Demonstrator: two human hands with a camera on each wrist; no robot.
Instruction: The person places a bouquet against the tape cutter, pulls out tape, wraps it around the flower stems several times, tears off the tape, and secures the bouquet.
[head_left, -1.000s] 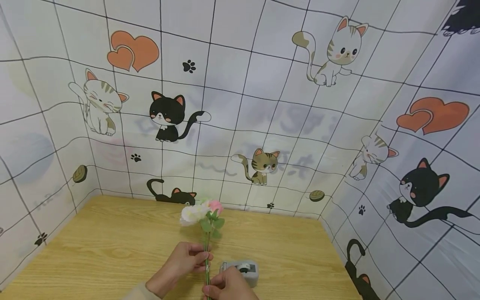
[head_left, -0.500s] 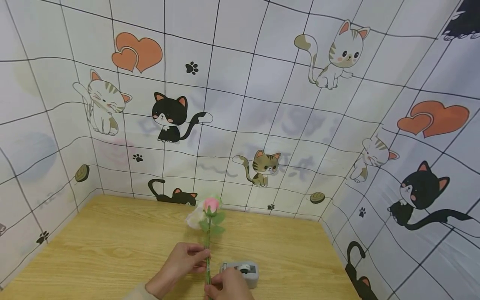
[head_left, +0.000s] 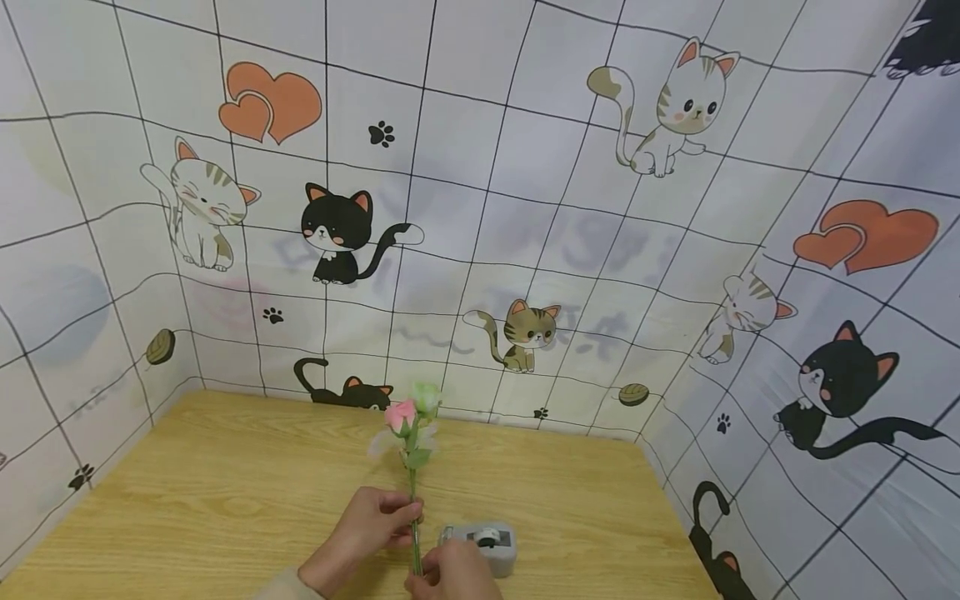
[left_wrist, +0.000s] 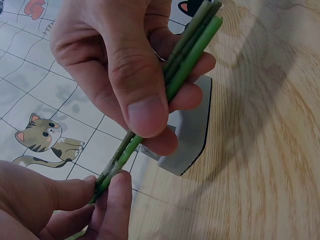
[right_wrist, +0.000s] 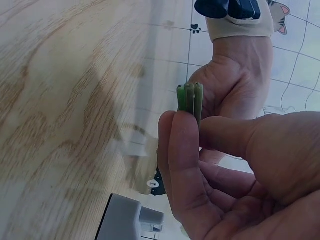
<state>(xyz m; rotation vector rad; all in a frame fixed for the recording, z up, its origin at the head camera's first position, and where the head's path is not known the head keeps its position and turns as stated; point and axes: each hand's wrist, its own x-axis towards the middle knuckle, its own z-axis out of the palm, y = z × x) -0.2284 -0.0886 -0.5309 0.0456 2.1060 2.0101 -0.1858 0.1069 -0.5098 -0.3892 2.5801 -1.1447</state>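
A small bunch of flowers stands upright between my hands: a pink rose, a pale green-white flower and a blurred white flower behind. My left hand pinches the green stems partway up, just above a shiny, clear patch that looks like tape. Lower down, my right hand grips the same stems between thumb and fingers. Their cut ends stick out past the right fingertips, bundled together. Beside my right hand a grey tape dispenser sits on the table, partly hidden by that hand.
The wood-grain table spreads around both hands. Behind it and along its sides hangs a white gridded cloth printed with cats, hearts and paw prints.
The flower heads have turned about the stems: the pink rose has swung from right to left, and the green-white flower now shows at the right. Both hands stay nearly in place.
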